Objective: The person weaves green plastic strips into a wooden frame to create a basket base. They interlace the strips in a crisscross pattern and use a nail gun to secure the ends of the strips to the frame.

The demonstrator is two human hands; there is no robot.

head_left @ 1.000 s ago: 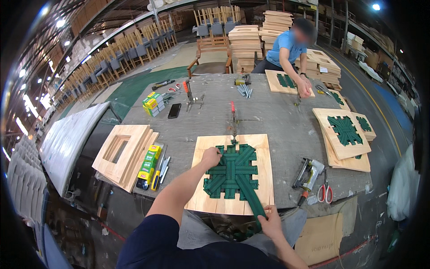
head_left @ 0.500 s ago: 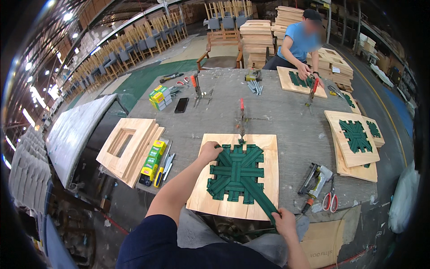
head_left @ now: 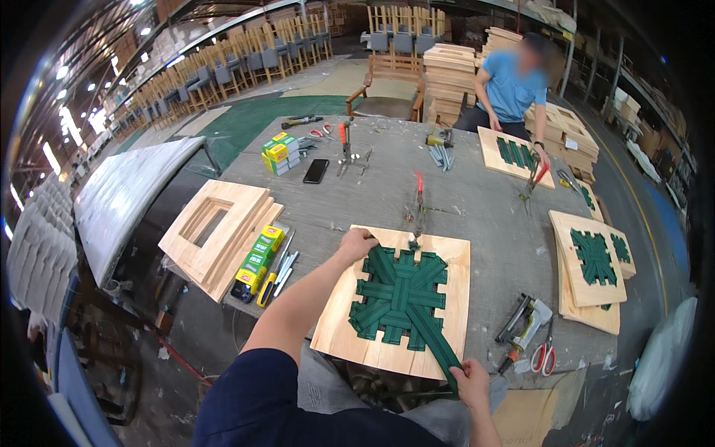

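A square light-wood panel (head_left: 456, 262) lies before me at the table's near edge. Dark green webbing straps (head_left: 400, 299) cross over its middle, several ends folded along the sides. One long green webbing strap (head_left: 438, 349) runs diagonally over the others. My left hand (head_left: 359, 245) pinches its far-left end at the panel's upper-left. With my right hand (head_left: 471, 382) I grip its other end, just past the panel's near-right edge. A red-handled clamp (head_left: 419, 201) sits at the panel's far edge.
Right of the panel lie a staple gun (head_left: 526, 325) and red-handled scissors (head_left: 544, 356). Wooden frames (head_left: 216, 231) and a green-yellow box (head_left: 259, 257) are at left. Webbed panels (head_left: 594, 264) are stacked right. Across the table, a person in blue (head_left: 514, 89) handles another panel (head_left: 495, 155).
The view has shifted slightly. My left hand has drawn the strap's end a little outward, beyond the crossed webbing. The person opposite has moved one hand from the webbing to a red clamp handle.
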